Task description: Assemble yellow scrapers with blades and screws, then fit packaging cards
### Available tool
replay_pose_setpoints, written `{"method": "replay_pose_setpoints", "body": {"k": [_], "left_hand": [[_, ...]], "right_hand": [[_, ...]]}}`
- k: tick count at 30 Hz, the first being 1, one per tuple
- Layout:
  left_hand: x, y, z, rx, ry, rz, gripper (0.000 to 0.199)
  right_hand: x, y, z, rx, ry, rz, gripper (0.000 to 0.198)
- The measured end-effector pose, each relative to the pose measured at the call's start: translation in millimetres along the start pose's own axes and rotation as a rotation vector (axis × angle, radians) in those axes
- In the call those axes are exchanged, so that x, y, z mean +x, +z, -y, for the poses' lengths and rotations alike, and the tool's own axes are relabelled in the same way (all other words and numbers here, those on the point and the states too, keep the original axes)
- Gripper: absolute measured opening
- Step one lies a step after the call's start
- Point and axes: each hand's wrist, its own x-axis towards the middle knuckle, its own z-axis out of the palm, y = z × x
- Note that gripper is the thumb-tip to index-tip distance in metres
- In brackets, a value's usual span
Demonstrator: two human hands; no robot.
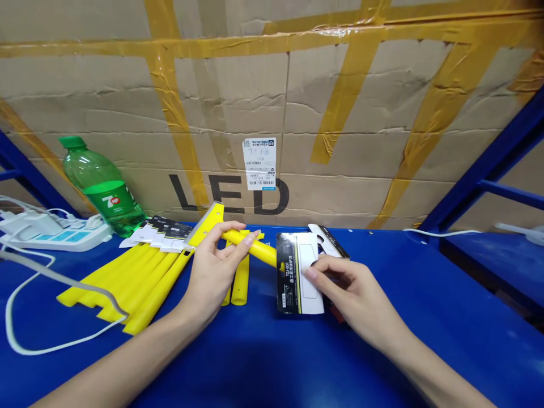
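Note:
A yellow scraper (264, 251) is pinched in my left hand (216, 266), its wide head with a metal blade edge tilted up to the left. My right hand (346, 283) grips a black-and-white printed card sleeve (300, 273) between thumb and fingers. The scraper's handle end meets the card's left edge; whether it touches or passes behind, I cannot tell. Beneath my left hand lie yellow scraper handles (240, 280), partly hidden. More cards (329, 241) lie behind my right hand, and a dark red thing (339, 315) below it is mostly covered.
Several yellow scrapers (127, 272) with cards on their heads lie fanned out at the left. Behind them stand a green bottle (104, 187) and a white power strip (63, 235) with looping cables. A taped cardboard box (238, 102) backs the blue table (263, 362).

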Motion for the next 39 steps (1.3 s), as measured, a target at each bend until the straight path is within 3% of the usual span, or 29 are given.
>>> {"method": "replay_pose_setpoints", "body": {"k": [3, 6, 10, 14, 19, 22, 25, 28, 31, 35, 39], "left_hand": [[-0.3, 3.5, 4.3, -0.013, -0.037, 0.004, 0.041], [3.3, 7.7, 3.5, -0.016, -0.050, 0.003, 0.039], [14.5, 13.3, -4.8, -0.064, 0.014, 0.012, 0.036], [22.2, 13.9, -9.2, -0.089, 0.026, 0.007, 0.035], [20.3, 11.1, 0.3, -0.087, -0.078, 0.002, 0.043], [14.4, 13.8, 3.9, -0.071, -0.116, 0.082, 0.048], [6.9, 18.5, 0.0, -0.144, -0.108, 0.124, 0.077], [3.7, 19.1, -7.2, -0.244, -0.052, 0.030, 0.099], [10.4, 11.6, -11.5, -0.332, -0.079, -0.058, 0.090], [25.0, -6.5, -10.9, -0.374, -0.267, -0.097, 0.056], [25.4, -23.2, -11.1, -0.179, -0.352, 0.061, 0.032]], "right_hand": [[1.8, 9.4, -2.5, -0.093, -0.113, -0.048, 0.035], [9.2, 13.4, -2.3, -0.006, -0.108, -0.132, 0.033], [27.9, 9.5, 8.9, 0.173, -0.106, -0.186, 0.055], [40.2, 5.0, 16.1, 0.009, -0.255, -0.123, 0.076], [33.9, 10.4, 0.3, -0.152, -0.350, -0.100, 0.047], [28.4, 12.7, -6.8, -0.139, -0.350, -0.144, 0.036], [27.5, 9.0, -7.6, 0.042, -0.303, -0.234, 0.033], [29.4, 0.5, -8.4, 0.150, -0.253, -0.315, 0.034], [30.1, -7.4, -12.4, 0.142, -0.257, -0.322, 0.033], [27.4, -14.2, -18.6, -0.010, -0.359, -0.219, 0.033], [26.1, -21.9, -17.0, -0.076, -0.375, -0.090, 0.039]]}}
